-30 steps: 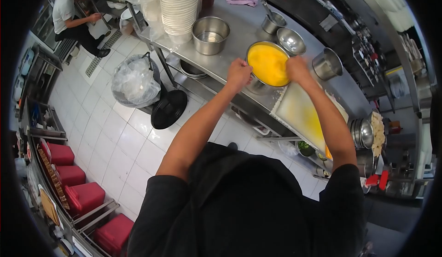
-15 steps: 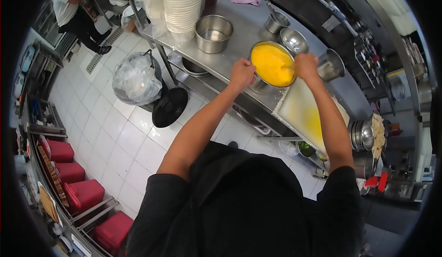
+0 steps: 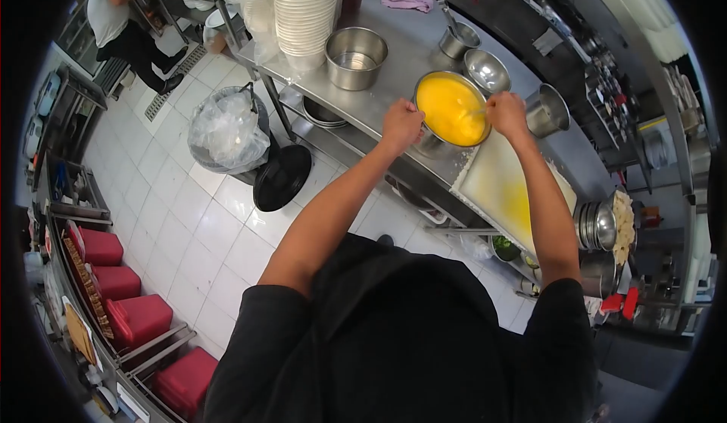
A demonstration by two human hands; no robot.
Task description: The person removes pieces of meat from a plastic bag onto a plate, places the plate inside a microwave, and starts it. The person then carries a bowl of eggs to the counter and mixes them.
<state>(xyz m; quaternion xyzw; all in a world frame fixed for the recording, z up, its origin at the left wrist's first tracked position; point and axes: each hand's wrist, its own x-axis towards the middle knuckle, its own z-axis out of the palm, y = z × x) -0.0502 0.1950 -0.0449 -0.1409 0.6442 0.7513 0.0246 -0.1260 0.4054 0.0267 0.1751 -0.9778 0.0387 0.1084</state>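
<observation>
A round steel pot (image 3: 434,143) of bright yellow liquid (image 3: 447,105) stands at the front edge of the steel counter. My left hand (image 3: 403,125) is closed on the pot's near-left rim. Over the opposite side, my right hand (image 3: 506,112) is closed round a thin metal stirring utensil (image 3: 475,112), whose lower end is sunk in the liquid; its kind is hidden. A white cutting board (image 3: 492,177) with a yellow stain lies close by, under my right forearm. Behind the pot are a steel bowl (image 3: 487,71) and a tilted steel pot (image 3: 547,111).
An open steel pot (image 3: 356,58) and a tall stack of white tubs (image 3: 304,14) occupy the counter's left part. A lined bin (image 3: 229,131) and its black lid (image 3: 282,178) are on the floor. Another person (image 3: 129,29) stands at far left.
My right hand and the utensil have shifted slightly within the pot, and the liquid's surface looks different. My left hand keeps its hold on the rim. The whole view has moved slightly.
</observation>
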